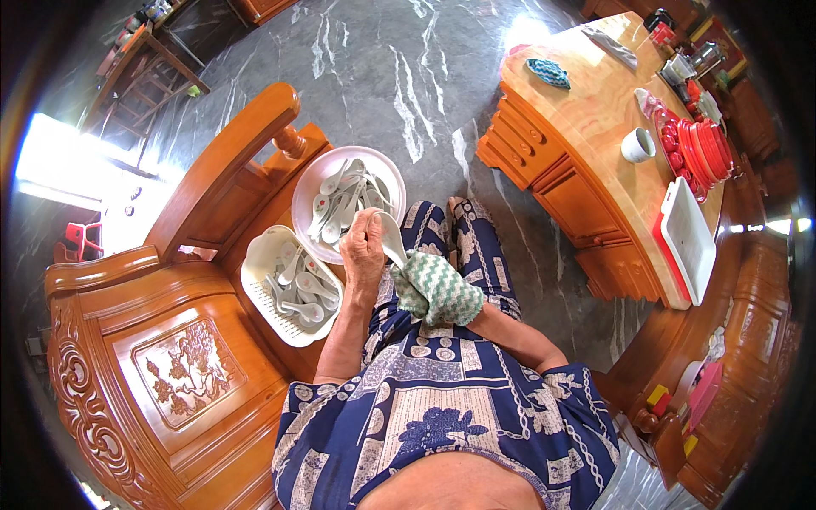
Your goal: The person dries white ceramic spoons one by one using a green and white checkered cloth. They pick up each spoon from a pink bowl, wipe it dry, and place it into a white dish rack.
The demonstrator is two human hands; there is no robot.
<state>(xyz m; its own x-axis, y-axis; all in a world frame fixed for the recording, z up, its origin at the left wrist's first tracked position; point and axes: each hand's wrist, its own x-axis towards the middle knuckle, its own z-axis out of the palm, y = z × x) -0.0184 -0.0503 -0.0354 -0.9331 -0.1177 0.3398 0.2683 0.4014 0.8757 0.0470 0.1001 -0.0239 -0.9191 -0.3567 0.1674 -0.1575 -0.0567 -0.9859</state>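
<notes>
My left hand [365, 250] grips the bowl end of a white soup spoon [393, 240] above my lap. A green-and-white zigzag cloth [446, 290] covers my right hand, whose fingers are hidden under it. The spoon's handle runs into the cloth's upper edge. Just beyond my left hand, a round pale basin [396, 185] on the wooden bench holds several white spoons [347, 197], some with a red flower print. Nearer to me on the left, a cream plastic basket [258, 255] holds several more spoons [307, 287].
The carved wooden bench [255, 185] has its armrest and backrest at left. On the right stands a wooden table [593, 108] with a folded blue cloth [548, 73], a white cup [637, 145], red plates [701, 150] and a white tray [688, 239]. Marble-patterned floor [395, 83] lies between.
</notes>
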